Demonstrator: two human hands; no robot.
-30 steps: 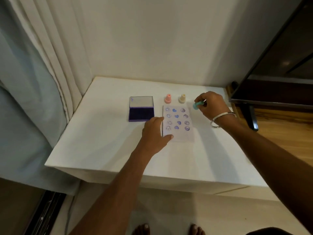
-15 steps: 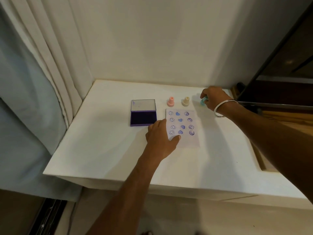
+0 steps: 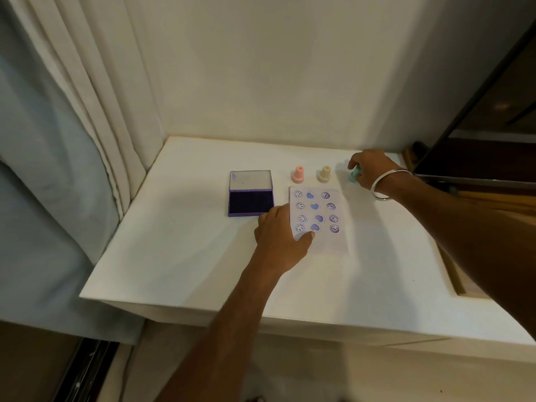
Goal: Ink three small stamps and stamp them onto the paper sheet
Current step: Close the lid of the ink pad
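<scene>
My right hand (image 3: 367, 169) has carried the teal stamp (image 3: 352, 177) back beside the others, still gripping it; my left hand (image 3: 282, 231) presses the paper (image 3: 333, 242) flat. Round done.

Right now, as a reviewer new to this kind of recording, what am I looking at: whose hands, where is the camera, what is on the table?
No machine here: a person wears a camera on the head, looking down at their own arms. On the white table lie an open purple ink pad, a pink stamp, a cream stamp and a paper sheet printed with rows of smileys, hearts and round marks. The left hand rests on the sheet's edge. The right hand, with a bangle, grips a teal stamp beside the cream one.
</scene>
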